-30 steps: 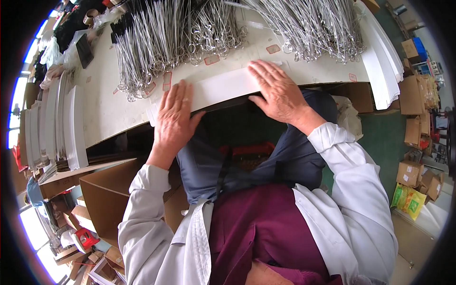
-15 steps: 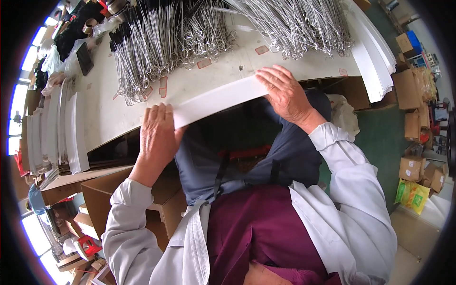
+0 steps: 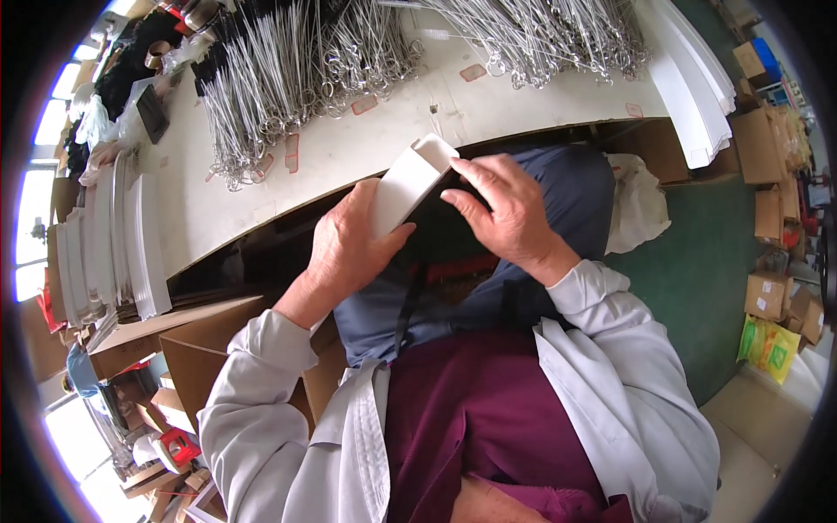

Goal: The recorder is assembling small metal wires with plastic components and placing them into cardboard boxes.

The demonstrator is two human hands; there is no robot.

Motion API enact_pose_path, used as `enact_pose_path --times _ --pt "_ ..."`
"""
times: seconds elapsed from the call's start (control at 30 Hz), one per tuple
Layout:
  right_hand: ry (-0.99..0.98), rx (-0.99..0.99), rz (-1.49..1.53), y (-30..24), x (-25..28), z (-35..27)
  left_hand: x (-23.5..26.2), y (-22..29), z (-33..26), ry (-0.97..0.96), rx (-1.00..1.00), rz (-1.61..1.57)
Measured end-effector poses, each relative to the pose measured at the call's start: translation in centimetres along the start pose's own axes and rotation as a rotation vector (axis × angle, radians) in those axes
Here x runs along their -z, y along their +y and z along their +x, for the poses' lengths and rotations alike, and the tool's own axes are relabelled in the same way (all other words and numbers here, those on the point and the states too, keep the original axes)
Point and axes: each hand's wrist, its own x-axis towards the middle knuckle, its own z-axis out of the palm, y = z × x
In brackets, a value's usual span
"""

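While white folded card sleeve (image 3: 408, 181) sits tilted near table (image 3: 349, 157) edge, left hand (image 3: 349, 248) grips its lower end, fingers curled; right hand (image 3: 506, 213) pinches top, wire piles (image 3: 288, 78) far behind.

The table (image 3: 366, 152) serves as the landmark. On its far part lie two heaps of wire hooks: one (image 3: 288, 78) toward its left, one (image 3: 540, 35) toward its right. A stack of flat sheets (image 3: 697, 83) lies on the table's right end; another stack (image 3: 131, 235) lies along its left end. Just before the table's near edge, over the person's lap, the folded card sleeve (image 3: 408, 181) sits between the left hand (image 3: 349, 248) and the right hand (image 3: 506, 213). Below the table's left end stand open cartons (image 3: 183, 344). Right of the table, on the floor, lie boxes (image 3: 772, 288).
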Motion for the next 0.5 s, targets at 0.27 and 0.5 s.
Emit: enact_pose_path --times 0.27,0.5 --pt "-0.086 -0.298 0.436 -0.7 -3.0 -2.5 -3.7 -0.8 -2.2 0.035 -0.003 0.005" --pt "-0.326 -0.521 0.650 -0.9 -2.6 -3.3 -4.6 0.5 -2.0 -0.068 0.078 -0.255"
